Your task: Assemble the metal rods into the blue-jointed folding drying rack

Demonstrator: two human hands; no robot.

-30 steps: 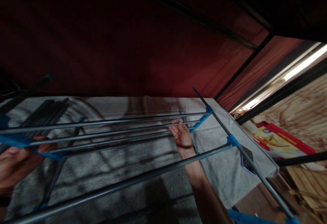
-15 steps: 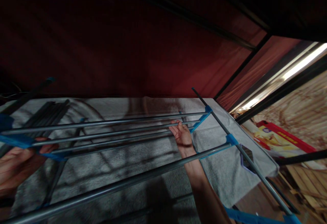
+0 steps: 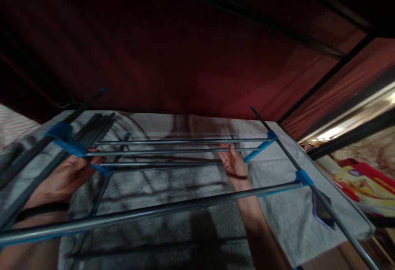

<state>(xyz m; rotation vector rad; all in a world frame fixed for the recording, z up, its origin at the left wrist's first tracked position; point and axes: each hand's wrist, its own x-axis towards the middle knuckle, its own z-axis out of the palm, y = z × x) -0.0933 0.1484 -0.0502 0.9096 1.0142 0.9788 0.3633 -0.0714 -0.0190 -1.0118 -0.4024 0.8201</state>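
A rack frame of grey metal tubes with blue plastic connectors spans the view. My left hand is closed at the left end of a thin crossbar, its fingers around the blue connector there. Further right, my right hand reaches under the thick front tube and pinches the second thin grey rod near its right end. That rod's right tip lies by the angled blue connector; whether it is seated I cannot tell. Part of my left forearm is hidden behind tubes.
A grey cloth covers the surface beneath the frame. Several loose dark tubes lie at the back left. A phone-like dark object rests near the right edge. Behind it is a red-and-yellow box; dark red fabric hangs behind.
The view has swung left, so frame and hands appear further right. More of my left hand and the left side tubes show. Both hands keep their hold.
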